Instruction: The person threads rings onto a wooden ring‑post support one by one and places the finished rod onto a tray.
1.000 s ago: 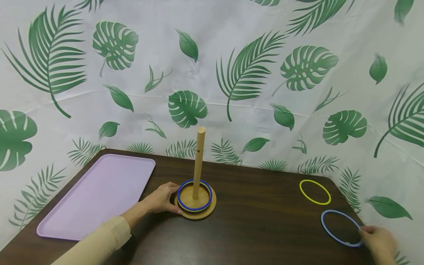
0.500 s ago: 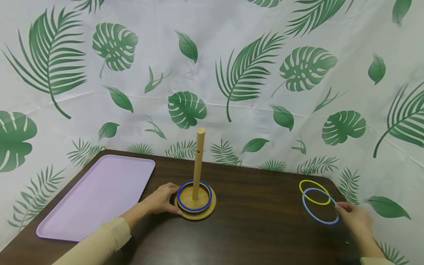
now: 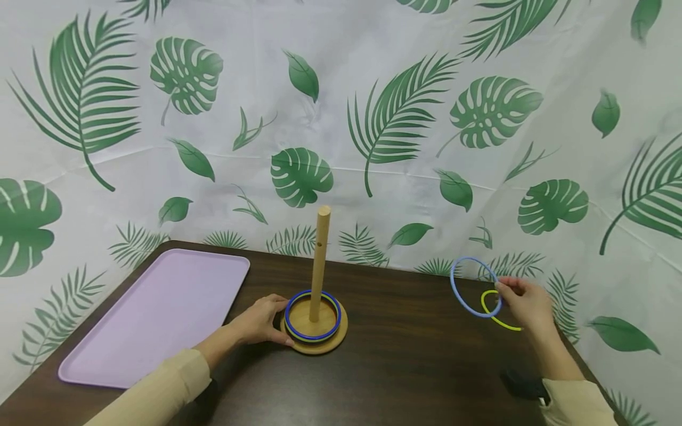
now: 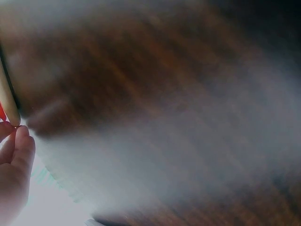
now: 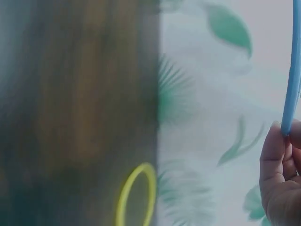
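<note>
A round wooden base with an upright wooden peg (image 3: 321, 254) stands mid-table in the head view. A dark blue ring (image 3: 314, 338) lies on top of other rings around the peg's foot. My left hand (image 3: 262, 320) holds the left edge of this stand; in the left wrist view its fingertips meet the base's edge (image 4: 8, 96). Over the table's far right, my right hand (image 3: 533, 306) pinches a light blue ring (image 3: 452, 278) by its right side, raised and tilted. Behind it a yellow ring (image 3: 498, 321) lies on the table, partly hidden by that hand.
A lilac tray (image 3: 160, 313) lies on the left of the dark wooden table (image 3: 405, 355). Behind the table hangs a white cloth (image 3: 367, 47) with green leaves. A dark object (image 3: 524, 384) is by the right cuff.
My right hand has lifted the light blue ring off the table at the right and carried it up and leftward, past the yellow ring. The left hand has stayed at the stand.
</note>
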`<state>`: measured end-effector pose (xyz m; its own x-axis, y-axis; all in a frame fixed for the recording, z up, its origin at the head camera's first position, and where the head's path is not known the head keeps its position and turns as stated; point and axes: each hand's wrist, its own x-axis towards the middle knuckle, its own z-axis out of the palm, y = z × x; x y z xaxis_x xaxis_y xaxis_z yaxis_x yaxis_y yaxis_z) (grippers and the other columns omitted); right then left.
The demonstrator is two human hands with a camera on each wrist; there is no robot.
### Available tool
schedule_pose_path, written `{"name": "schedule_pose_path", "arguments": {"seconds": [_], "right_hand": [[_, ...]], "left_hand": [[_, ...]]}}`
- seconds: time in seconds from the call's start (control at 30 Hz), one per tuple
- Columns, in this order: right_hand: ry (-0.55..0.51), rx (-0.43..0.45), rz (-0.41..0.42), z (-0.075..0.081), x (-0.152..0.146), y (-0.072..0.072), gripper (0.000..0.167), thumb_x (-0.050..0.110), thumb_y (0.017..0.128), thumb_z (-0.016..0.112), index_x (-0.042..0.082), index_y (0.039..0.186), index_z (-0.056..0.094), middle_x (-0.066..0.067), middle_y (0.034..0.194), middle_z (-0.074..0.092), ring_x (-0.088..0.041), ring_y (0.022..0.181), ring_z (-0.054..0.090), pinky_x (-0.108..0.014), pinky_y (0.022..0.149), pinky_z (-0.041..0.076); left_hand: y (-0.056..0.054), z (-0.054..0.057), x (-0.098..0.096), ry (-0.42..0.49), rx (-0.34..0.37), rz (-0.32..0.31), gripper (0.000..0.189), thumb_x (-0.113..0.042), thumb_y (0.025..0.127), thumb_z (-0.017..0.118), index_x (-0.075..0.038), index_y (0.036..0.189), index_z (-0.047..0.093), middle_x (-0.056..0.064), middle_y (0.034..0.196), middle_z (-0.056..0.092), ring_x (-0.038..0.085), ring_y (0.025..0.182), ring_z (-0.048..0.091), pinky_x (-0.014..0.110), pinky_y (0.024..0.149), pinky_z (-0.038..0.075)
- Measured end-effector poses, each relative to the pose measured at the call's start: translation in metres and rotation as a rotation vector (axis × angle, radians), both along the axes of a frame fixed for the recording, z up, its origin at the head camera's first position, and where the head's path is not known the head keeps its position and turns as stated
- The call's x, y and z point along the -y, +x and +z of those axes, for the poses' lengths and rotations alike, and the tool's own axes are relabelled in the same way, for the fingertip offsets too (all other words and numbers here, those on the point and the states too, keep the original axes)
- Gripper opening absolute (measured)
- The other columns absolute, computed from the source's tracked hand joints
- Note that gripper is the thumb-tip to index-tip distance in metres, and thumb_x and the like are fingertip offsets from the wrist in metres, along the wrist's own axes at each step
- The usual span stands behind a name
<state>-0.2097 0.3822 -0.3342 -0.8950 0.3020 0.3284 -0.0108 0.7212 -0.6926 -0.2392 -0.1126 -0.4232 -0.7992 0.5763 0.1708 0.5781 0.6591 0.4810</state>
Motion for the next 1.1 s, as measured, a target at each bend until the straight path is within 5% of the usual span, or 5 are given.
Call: {"name": "schedule_pose_path", "arguments": {"seconds": [0.2,0.7,1.1], "right_hand": [[-0.202,-0.033,0.064,0.026,0.037,-0.01,0.034,0.015,0.093,0.059,-0.013,0.113,0.057,0.021,0.069,0.054,0.006,0.064,0.053,-0.012,0.057,0.048],[-0.386,-0.163,0.281,0.065,0.11,-0.021,0.025,0.011,0.089,0.063,-0.009,0.104,0.06,0.013,0.071,0.06,0.0,0.064,0.058,-0.013,0.061,0.051],[-0.427,-0.158,0.428,0.084,0.163,-0.032,0.024,0.009,0.09,0.061,-0.011,0.104,0.06,0.01,0.07,0.06,-0.002,0.064,0.056,-0.015,0.062,0.051]], "left_hand": [[0.0,0.0,0.0,-0.003,0.002,0.005,0.081,-0.039,0.064,0.084,0.009,0.124,0.056,0.023,0.119,0.057,0.04,0.111,0.053,0.053,0.094,0.043],[0.0,0.0,0.0,-0.004,0.008,0.01,0.082,-0.04,0.064,0.084,0.009,0.124,0.056,0.024,0.12,0.057,0.042,0.112,0.052,0.054,0.094,0.042],[0.0,-0.001,0.001,0.001,0.008,0.003,0.082,-0.04,0.064,0.084,0.009,0.124,0.056,0.023,0.12,0.057,0.04,0.112,0.053,0.052,0.095,0.043]]}}
